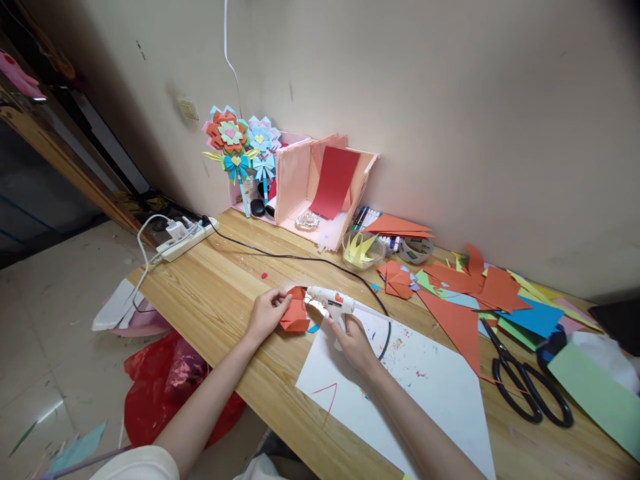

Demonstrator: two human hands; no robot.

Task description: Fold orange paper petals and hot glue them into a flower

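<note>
My left hand [270,312] pinches the edge of a folded orange paper piece [295,319] just above the wooden table. Gripped in my right hand [356,339] is a white hot glue gun [330,299], its nozzle pointing left at the upper part of the orange paper. A black cord [300,258] runs from the power strip and curves round by the gun. Beneath my right hand lies a white sheet [410,393] with coloured specks and a red pen line. A small blue scrap [313,328] shows beside the orange paper.
Paper flowers [230,133] and a pink box organizer [295,180] stand by the wall. Black scissors [530,387] lie at right, near orange paper scraps [450,327]. A clear bowl [364,252] holds yellow paper pieces. A power strip [187,240] sits at the left edge.
</note>
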